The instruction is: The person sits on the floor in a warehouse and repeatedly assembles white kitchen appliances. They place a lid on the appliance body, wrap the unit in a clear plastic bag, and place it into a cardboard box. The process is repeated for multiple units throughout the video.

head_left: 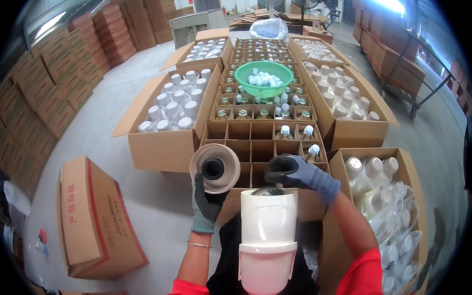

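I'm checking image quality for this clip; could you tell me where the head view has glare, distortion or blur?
Head view: fisheye bends box edges near the dark rim; glare from the bright opening top right; the white container close to the lens looks soft; the green basin is evenly lit.

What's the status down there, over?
Left hand holds a funnel. Right hand grips the top of a white jug. Divided box ahead, nothing blocking.
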Tool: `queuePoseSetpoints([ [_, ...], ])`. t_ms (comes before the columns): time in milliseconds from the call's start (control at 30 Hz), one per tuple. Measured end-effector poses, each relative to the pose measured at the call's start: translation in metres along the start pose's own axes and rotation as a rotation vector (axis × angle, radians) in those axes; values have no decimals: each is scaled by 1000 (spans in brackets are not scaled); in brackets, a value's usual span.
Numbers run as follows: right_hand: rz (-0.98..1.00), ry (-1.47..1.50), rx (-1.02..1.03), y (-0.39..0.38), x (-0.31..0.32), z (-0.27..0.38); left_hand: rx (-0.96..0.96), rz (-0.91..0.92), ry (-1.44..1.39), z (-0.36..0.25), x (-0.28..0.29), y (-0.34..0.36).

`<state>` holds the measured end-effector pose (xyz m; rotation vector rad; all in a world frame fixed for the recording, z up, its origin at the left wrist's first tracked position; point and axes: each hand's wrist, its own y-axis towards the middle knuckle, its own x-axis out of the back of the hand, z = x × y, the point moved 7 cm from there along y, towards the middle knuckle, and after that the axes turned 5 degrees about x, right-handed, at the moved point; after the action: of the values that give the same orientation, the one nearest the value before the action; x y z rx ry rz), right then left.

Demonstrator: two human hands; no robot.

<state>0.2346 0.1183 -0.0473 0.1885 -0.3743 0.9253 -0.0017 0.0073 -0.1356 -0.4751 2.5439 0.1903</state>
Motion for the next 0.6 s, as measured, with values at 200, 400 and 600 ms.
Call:
queuePoseSetpoints([
  [200,350,352,-58,-10,-24,-22,184,-8,-355,22,-22,18],
  [400,198,-523,-125,2,-33,14,-4,-35,229,0,-58,24],
  [600,11,-148,18,-15,-16,-3,-73,25,440,-3,-56,34],
])
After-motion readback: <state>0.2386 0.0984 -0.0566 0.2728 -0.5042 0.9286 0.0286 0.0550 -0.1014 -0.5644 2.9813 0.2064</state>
